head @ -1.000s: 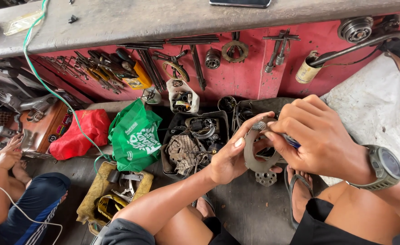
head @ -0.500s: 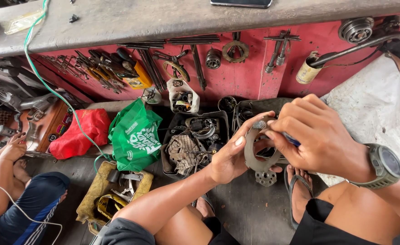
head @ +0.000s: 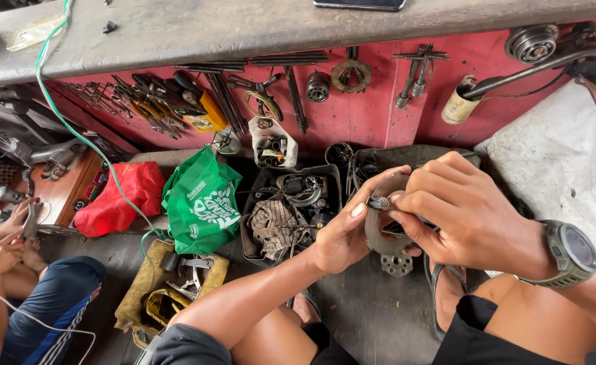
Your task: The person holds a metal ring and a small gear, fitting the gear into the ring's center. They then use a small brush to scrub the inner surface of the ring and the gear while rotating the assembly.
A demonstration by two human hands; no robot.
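My left hand (head: 342, 233) grips a curved grey metal brake shoe (head: 379, 238) from the left side, thumb and fingers pinching its upper end. My right hand (head: 467, 213), with a grey wristwatch (head: 572, 251) on the wrist, closes over the shoe's right side and holds a small tool whose tip meets a small ridged metal piece (head: 379, 202) at the top of the shoe. A round perforated metal disc (head: 397, 264) lies on the floor just below the shoe. Both hands hover above my knees and a sandalled foot (head: 450, 290).
A black tray of greasy parts (head: 284, 209) sits left of my hands, beside a green bag (head: 203, 203) and a red bag (head: 115, 199). Tools hang on the red wall (head: 372, 101) under a grey bench (head: 244, 27). Another person's hands (head: 7, 236) work at far left.
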